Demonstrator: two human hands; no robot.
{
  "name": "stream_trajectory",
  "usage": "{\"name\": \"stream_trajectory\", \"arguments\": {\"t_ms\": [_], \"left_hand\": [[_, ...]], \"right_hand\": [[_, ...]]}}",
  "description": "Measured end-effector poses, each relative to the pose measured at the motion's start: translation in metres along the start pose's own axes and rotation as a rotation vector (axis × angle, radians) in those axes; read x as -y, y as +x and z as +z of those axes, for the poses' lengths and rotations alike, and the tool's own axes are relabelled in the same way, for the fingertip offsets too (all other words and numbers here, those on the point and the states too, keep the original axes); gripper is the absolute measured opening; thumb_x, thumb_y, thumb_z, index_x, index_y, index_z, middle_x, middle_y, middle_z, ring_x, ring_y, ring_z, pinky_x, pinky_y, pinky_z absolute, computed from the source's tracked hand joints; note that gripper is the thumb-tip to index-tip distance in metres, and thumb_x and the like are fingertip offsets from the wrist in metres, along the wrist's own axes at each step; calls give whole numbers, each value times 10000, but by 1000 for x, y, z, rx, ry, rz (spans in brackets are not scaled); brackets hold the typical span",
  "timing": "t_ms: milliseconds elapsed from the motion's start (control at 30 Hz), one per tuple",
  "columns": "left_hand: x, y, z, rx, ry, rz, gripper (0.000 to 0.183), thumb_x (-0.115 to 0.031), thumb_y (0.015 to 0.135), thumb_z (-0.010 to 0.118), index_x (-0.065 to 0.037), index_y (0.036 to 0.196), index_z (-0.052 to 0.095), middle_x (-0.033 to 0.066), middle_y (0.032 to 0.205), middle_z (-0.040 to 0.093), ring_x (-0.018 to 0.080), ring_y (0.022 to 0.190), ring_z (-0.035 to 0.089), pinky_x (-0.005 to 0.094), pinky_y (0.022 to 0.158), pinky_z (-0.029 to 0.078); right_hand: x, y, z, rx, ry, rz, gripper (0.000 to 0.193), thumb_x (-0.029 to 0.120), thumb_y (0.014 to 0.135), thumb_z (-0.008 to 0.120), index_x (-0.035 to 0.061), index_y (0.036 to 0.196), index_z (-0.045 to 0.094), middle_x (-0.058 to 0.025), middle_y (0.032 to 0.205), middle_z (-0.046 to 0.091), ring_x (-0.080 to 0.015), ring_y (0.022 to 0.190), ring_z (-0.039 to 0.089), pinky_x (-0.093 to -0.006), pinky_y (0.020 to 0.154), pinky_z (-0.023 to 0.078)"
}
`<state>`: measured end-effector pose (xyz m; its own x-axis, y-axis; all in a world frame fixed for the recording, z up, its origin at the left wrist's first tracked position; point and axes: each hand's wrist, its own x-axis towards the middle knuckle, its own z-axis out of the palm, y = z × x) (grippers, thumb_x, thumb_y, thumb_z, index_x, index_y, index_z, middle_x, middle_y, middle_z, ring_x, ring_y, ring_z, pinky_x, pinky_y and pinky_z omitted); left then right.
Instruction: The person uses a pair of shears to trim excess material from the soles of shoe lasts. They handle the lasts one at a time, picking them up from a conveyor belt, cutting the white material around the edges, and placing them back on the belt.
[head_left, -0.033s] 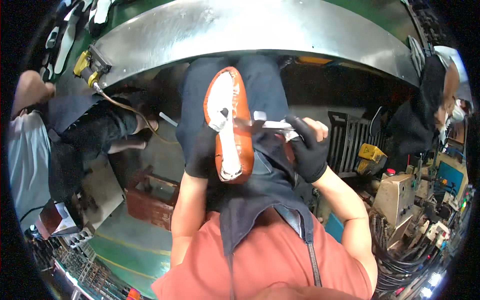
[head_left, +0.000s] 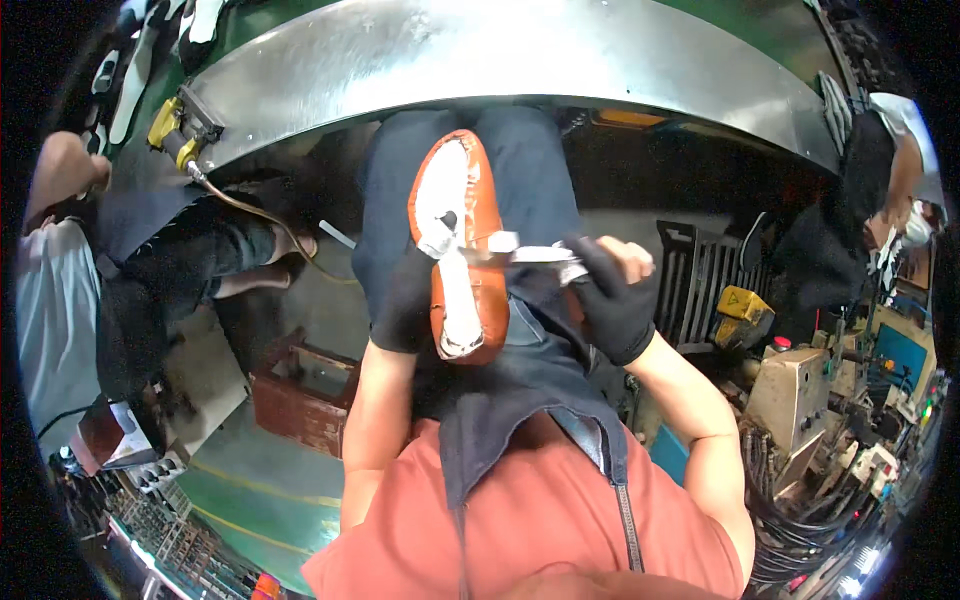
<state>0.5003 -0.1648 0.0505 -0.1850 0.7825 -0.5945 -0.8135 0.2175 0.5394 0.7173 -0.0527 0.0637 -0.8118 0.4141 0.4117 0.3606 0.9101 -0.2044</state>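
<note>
Shoe [head_left: 462, 250] first: it is orange-brown, and it lies upside down over the person's lap, so its sole side faces up. That side looks white, with the orange-brown edge all around it. The toe end points away from the person and the heel end is close to the belly.

The left hand [head_left: 405, 300] wears a black glove. It is wrapped around the left side of the shoe near the middle and holds it tight.

The right hand [head_left: 612, 300] also wears a black glove. It is closed around a small brush [head_left: 525, 252] with a pale handle. The tip of the brush touches the white middle of the shoe, just beside the left hand.

Under the shoe is a dark blue apron [head_left: 520, 380] that covers the lap. The person wears an orange-red shirt [head_left: 540, 510].

Past the knees there is a long, shiny metal table [head_left: 520, 55] that bends across the top of the view. A yellow tool [head_left: 170, 125] hangs at its left end, with a hose going down from it.

On the floor to the left stands a rusty red box [head_left: 300, 395]. To the right is a black crate [head_left: 700, 285], and beside it a yellow box [head_left: 742, 305]. More machines with cables sit at the far right.

Another person sits on the left, and one more stands at the far right.
</note>
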Motion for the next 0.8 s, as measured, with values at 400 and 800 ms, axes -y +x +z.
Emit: {"name": "stream_trajectory", "arguments": {"t_ms": [400, 800], "left_hand": [[-4, -13, 10, 65, -140, -81, 497, -354, 944, 509, -3, 1291, 456, 170, 1147, 605, 268, 946, 650, 388, 804, 561], [-5, -35, 16, -147, 22, 209, 606, -413, 891, 578, 4, 1308, 440, 185, 1207, 571, 316, 1005, 622, 440, 869, 523]], "right_hand": [[5, 33, -25, -173, 197, 285, 274, 116, 842, 647, 23, 1084, 561, -109, 1057, 574, -268, 941, 542, -373, 822, 414], [18, 20, -27, -24, 962, 1052, 371, 396, 878, 633, 64, 1025, 559, -9, 835, 554, -117, 734, 507, -278, 641, 419]]}}
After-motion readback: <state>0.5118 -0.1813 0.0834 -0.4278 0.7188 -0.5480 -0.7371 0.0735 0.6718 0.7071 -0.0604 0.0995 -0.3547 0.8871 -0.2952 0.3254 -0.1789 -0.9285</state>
